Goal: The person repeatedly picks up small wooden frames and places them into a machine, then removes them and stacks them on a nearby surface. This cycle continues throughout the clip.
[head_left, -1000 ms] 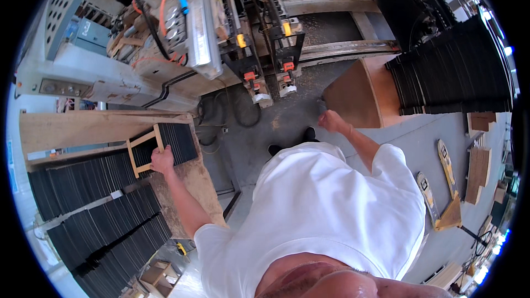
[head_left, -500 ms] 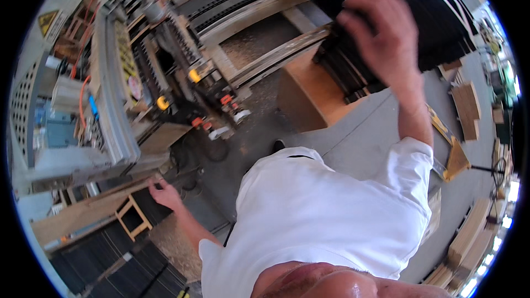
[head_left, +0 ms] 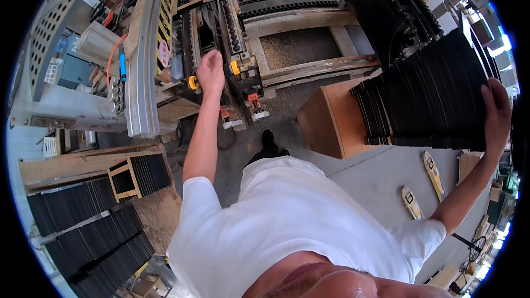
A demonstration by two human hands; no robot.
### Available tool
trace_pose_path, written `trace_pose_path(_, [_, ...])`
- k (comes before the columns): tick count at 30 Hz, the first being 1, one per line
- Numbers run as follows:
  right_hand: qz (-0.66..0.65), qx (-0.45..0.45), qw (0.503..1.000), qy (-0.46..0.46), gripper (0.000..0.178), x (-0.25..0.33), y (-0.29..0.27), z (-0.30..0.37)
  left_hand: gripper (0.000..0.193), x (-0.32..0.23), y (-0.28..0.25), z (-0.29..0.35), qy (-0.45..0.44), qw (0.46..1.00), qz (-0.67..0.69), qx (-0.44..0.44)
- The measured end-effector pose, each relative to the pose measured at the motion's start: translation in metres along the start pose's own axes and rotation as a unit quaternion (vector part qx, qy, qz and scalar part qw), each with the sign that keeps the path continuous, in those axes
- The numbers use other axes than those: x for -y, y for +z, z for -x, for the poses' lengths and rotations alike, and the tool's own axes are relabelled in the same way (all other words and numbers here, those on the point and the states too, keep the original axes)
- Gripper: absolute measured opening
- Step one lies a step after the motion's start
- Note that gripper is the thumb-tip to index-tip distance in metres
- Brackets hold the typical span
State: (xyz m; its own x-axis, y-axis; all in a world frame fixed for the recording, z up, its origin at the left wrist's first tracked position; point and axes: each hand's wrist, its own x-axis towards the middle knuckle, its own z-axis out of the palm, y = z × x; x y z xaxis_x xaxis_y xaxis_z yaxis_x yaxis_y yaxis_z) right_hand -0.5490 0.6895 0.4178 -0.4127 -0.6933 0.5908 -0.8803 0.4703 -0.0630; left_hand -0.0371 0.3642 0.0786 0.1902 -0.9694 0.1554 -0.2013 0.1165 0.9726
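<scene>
My left hand point(head_left: 211, 74) is raised before the machine's clamp rails point(head_left: 229, 27), close to a yellow knob point(head_left: 193, 82). Its fingers are curled together and I see nothing in them. On the right, my right hand point(head_left: 497, 111) grips the outer end of a long row of thin black panels point(head_left: 428, 96), the thumb and fingers at the last panel's edge. Part of that grip is hidden behind the hand. The row rests on a brown wooden block point(head_left: 346, 113).
More black panels point(head_left: 102, 237) stand in rows at lower left, with a small wooden frame point(head_left: 125, 181) on them. A grey metal beam point(head_left: 142, 72) borders the machine. Sawdust lies below its frame. Yellow pallet-jack forks point(head_left: 411, 203) lie on the floor at right.
My left hand has risen from the lower-left panels to the machine's rails, its fingers closing. My right hand has moved outward from above the black row to its outer end. The view has turned.
</scene>
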Motion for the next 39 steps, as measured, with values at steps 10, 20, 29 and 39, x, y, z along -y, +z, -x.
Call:
trace_pose_path(10, [-0.148,-0.092,0.983,-0.061,0.028,0.198,-0.010,0.059,0.063,0.085,0.052,-0.268,-0.271,0.936,0.221,-0.033])
trace_pose_path(20, [-0.323,0.195,0.903,-0.205,0.026,0.312,0.139,0.077,0.050,0.127,0.086,-0.363,-0.270,0.856,0.423,-0.121])
trace_pose_path(29, [-0.428,0.200,0.866,-0.167,0.018,0.345,0.257,0.065,0.056,0.096,0.042,-0.207,-0.288,0.872,0.386,-0.088])
trace_pose_path(39, [-0.467,0.162,0.806,-0.326,0.016,0.473,0.371,0.051,0.029,0.073,-0.003,-0.027,-0.237,0.859,0.451,0.058])
